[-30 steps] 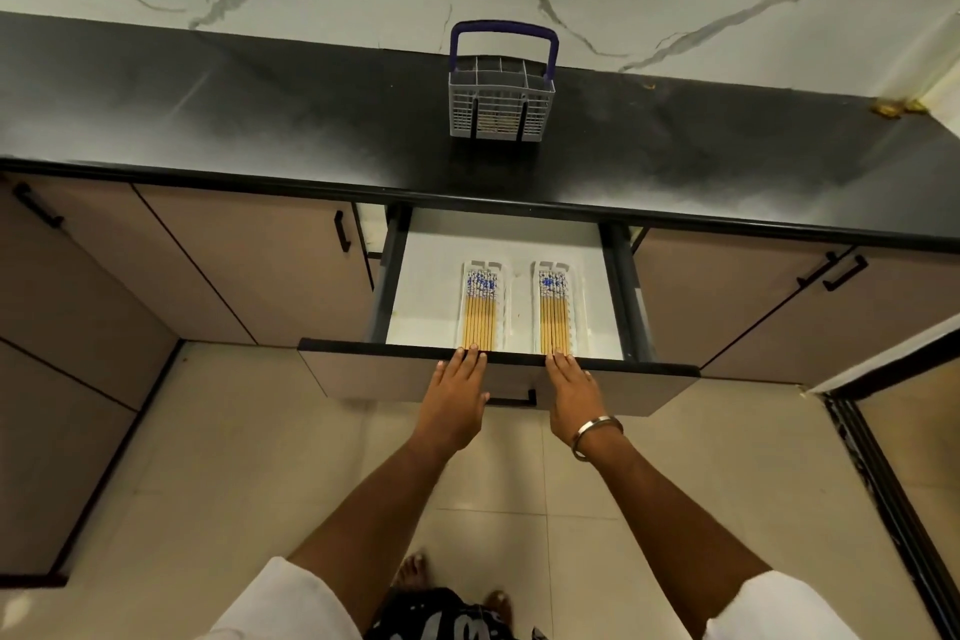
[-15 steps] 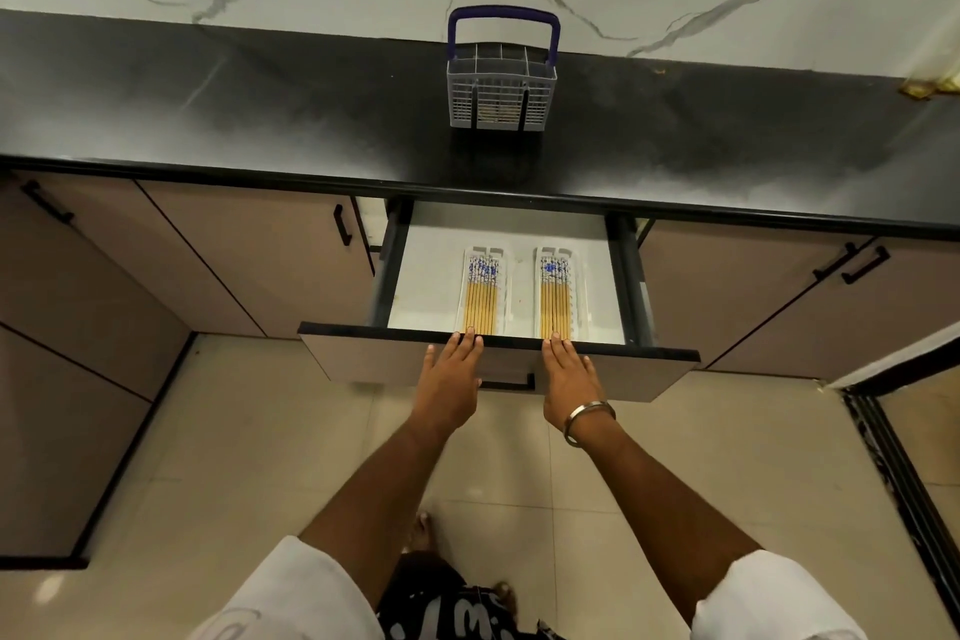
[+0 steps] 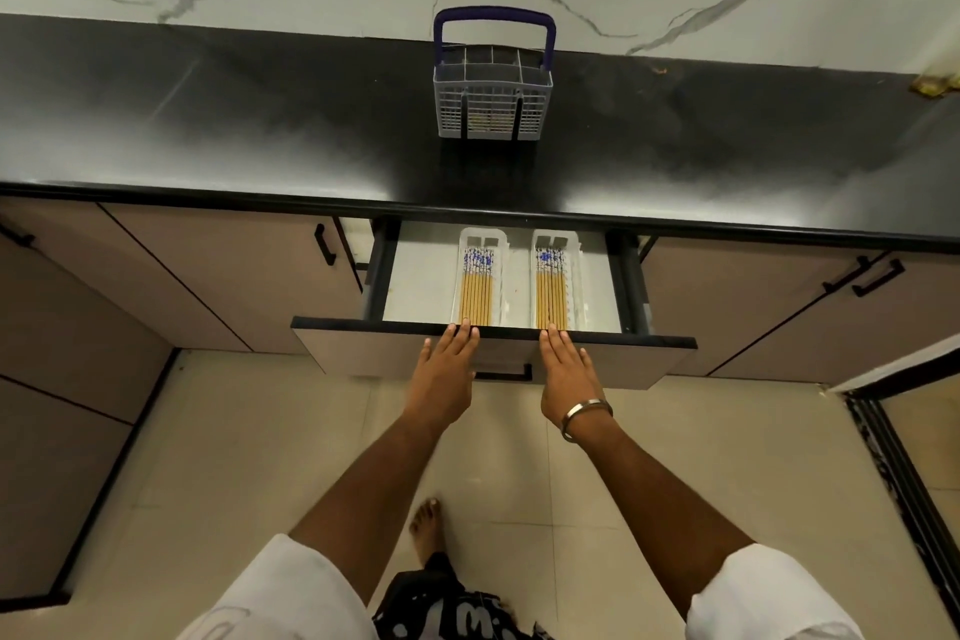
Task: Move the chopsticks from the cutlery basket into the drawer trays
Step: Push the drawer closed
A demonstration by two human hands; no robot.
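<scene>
The drawer (image 3: 644,359) stands part open under the black counter. Inside it lie two clear trays side by side, the left tray (image 3: 480,239) and the right tray (image 3: 575,286). Each holds a row of wooden chopsticks with blue-and-white tops: the left bundle (image 3: 476,294) and the right bundle (image 3: 551,294). My left hand (image 3: 444,369) and my right hand (image 3: 569,372) press flat with straight fingers against the drawer front, fingertips at its top edge. The grey cutlery basket (image 3: 492,107) with a blue handle stands on the counter behind; no chopsticks show above its rim.
A black counter (image 3: 208,120) runs across, with a marble wall behind it. Closed cabinet doors with black handles (image 3: 324,244) flank the drawer. The drawer's own black handle (image 3: 503,374) shows between my hands. My bare foot (image 3: 426,525) is on the tiled floor.
The drawer has slid inward under the counter, pushed by both flat hands, so less of the trays shows than before. The basket has not moved.
</scene>
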